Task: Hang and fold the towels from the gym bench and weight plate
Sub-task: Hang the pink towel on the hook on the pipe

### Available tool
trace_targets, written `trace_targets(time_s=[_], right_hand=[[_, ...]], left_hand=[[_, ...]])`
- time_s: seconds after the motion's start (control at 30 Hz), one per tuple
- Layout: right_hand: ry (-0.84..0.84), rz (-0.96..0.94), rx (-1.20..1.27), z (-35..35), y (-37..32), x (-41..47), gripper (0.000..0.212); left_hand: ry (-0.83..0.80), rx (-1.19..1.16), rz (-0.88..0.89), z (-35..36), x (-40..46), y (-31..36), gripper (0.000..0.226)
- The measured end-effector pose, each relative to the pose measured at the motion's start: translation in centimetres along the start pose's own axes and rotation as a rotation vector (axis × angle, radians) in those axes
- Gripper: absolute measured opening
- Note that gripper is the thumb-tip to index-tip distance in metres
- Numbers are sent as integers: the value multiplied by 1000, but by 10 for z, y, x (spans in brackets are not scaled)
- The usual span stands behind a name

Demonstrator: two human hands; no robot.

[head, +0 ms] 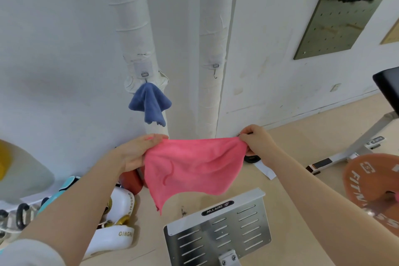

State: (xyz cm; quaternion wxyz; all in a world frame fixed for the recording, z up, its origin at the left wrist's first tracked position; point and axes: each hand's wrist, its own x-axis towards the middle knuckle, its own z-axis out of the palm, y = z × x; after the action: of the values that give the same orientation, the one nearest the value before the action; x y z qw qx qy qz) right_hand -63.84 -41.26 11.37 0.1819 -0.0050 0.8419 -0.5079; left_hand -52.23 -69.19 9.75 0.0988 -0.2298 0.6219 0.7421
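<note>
Two towels: blue towel [149, 103] on left hook [145, 74] (bunched); pink towel [192, 164] limp, stretched, corners pinched by left hand [138, 151], right hand [258, 140].

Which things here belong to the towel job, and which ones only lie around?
Belong to the job:
- pink towel, held stretched between left hand and right hand
- blue towel, already hanging on a hook
- empty hook on the right pipe
- weight plate
- gym bench

Just lying about:
- white boxing gloves
- pegboard
- metal footplate
</note>
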Motion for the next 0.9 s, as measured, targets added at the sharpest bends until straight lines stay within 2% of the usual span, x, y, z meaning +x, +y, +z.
trace_targets(time_s=[0.1, 0.2, 0.27, 0.3, 0.4, 0.43, 0.6, 0.77, 0.9], right_hand=[[-119, 14, 182, 10, -11, -20, 10], [-231, -121, 224, 23, -27, -41, 18], [-301, -230, 242, 34, -38, -54, 21], [-335, -279, 255, 40, -44, -60, 21], [-398, -401, 256, 60, -55, -75, 21], [-400, -441, 249, 65, -57, -79, 21], [-336, -549, 128, 76, -60, -94, 38], [-40, -675, -271, 92, -67, -101, 13], [19, -763, -315, 106, -71, -104, 11]], left_hand=[[30, -166, 52, 1, -5, 5, 17], [145, -298, 131, 19, -3, 11, 18], [170, -384, 166, 32, -5, 14, 10], [144, -391, 177, 37, -8, 15, 9], [-17, -273, 209, 50, -21, 14, 35], [-42, -234, 232, 54, -27, 12, 37], [-37, -282, 294, 53, -44, 8, 24], [-31, -247, 291, 44, -58, 9, 26], [-21, -229, 315, 39, -69, 11, 20]])
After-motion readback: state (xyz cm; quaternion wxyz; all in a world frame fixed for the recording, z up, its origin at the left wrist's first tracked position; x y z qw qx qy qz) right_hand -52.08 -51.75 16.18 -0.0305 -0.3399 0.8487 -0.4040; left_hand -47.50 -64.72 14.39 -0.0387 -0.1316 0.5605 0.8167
